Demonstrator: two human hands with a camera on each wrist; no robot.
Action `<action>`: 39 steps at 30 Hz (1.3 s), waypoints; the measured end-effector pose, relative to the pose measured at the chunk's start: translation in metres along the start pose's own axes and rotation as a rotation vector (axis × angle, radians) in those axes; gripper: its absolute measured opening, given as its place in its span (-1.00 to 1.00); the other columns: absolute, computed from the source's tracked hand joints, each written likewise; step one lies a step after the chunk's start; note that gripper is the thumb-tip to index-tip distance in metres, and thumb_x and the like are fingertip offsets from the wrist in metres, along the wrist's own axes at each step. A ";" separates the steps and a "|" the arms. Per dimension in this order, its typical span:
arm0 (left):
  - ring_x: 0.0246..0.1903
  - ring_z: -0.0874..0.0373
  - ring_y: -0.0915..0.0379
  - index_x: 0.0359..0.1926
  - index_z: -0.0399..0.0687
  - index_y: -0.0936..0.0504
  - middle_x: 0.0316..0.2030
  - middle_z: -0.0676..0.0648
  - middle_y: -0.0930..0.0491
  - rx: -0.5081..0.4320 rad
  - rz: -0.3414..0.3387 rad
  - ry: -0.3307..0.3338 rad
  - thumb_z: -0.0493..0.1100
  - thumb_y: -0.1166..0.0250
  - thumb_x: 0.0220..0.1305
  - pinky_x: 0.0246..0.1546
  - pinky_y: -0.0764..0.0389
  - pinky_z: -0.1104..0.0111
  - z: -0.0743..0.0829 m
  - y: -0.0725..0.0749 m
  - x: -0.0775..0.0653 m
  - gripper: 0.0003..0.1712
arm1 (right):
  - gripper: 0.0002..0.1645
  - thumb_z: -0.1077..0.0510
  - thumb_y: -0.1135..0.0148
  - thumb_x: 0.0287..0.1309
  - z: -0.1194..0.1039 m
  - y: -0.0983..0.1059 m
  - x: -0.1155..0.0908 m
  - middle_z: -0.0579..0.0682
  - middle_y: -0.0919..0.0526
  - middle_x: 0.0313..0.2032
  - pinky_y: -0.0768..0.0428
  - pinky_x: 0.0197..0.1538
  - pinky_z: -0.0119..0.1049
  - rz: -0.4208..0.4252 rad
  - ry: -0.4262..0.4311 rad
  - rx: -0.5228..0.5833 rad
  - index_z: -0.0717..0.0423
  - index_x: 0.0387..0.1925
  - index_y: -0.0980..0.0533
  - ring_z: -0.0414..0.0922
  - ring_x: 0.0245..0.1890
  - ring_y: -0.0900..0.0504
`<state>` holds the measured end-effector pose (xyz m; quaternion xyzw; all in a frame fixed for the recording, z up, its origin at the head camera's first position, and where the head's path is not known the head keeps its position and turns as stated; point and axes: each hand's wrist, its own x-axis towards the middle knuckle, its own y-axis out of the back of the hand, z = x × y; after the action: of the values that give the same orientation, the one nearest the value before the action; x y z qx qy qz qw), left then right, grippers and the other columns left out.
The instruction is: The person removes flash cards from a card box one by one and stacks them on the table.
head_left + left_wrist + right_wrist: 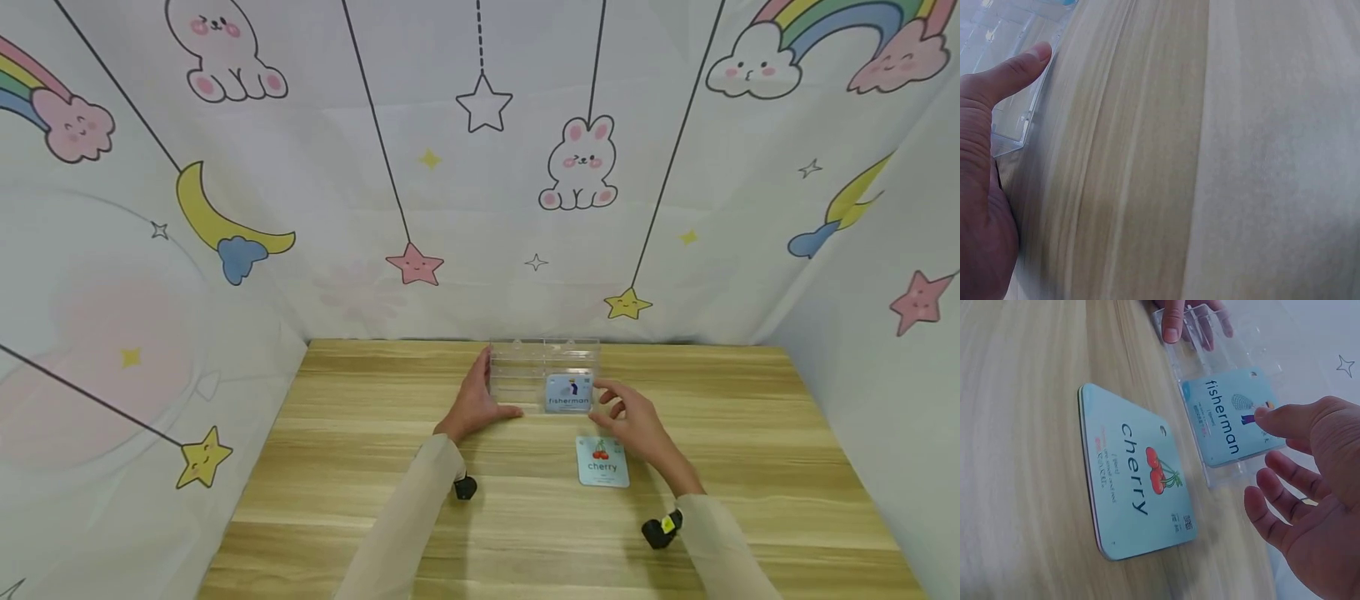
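Where the lower right section of a clear plastic holder [517,379] lies, the fisherman card [1219,419] sits with its printed face showing. Beside it, the right hand [632,421] is held with its fingers loosely bent and parted, a gap showing between thumb and index finger in the head view. Its thumb [1291,420] overlaps the card's picture in the right wrist view; whether it presses on the card I cannot tell. The other three visible fingers curve toward the card's edge and appear to grasp nothing.

On the opposite side, the left hand [476,407] grips the holder at its lower left corner, thumb laid along the bottom front and the other fingers reaching up the side, partly seen through the plastic.

Nearer the person, just in front of the holder, the cherry card [1138,478] lies face up on top of a small stack, well apart from the left hand. Everything rests on a wood-grained surface [360,467]. Black devices [659,532] are worn at both wrists, below pale sleeves [405,521]. Behind stands a white cloth [322,167] printed with stars, moons, rabbits and rainbows.
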<state>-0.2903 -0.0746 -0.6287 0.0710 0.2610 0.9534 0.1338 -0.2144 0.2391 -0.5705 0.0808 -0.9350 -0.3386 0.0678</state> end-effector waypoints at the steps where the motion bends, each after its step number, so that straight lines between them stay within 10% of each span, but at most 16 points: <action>1: 0.54 -0.01 -0.08 0.68 0.04 0.22 0.61 -0.15 0.00 0.002 0.000 0.002 0.05 -0.79 -0.19 0.48 -0.22 0.31 0.000 0.000 0.000 0.65 | -0.36 0.19 -0.45 0.29 -0.001 0.000 0.002 0.17 -0.64 -0.05 -0.60 -0.23 -0.22 0.001 -0.003 0.006 0.18 0.35 -0.48 -0.06 -0.28 -0.58; 39: 0.55 0.00 -0.04 0.68 0.02 0.23 0.62 -0.15 0.04 -0.002 -0.010 -0.002 0.04 -0.78 -0.17 0.48 -0.22 0.26 0.001 -0.001 -0.001 0.64 | -0.43 0.20 -0.43 0.32 -0.007 -0.003 0.006 0.25 -0.61 0.20 -0.62 -0.21 -0.20 0.029 0.007 0.032 0.18 0.30 -0.50 -0.06 -0.25 -0.63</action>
<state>-0.2891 -0.0737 -0.6284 0.0704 0.2604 0.9529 0.1388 -0.2185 0.2311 -0.5668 0.0694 -0.9412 -0.3221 0.0747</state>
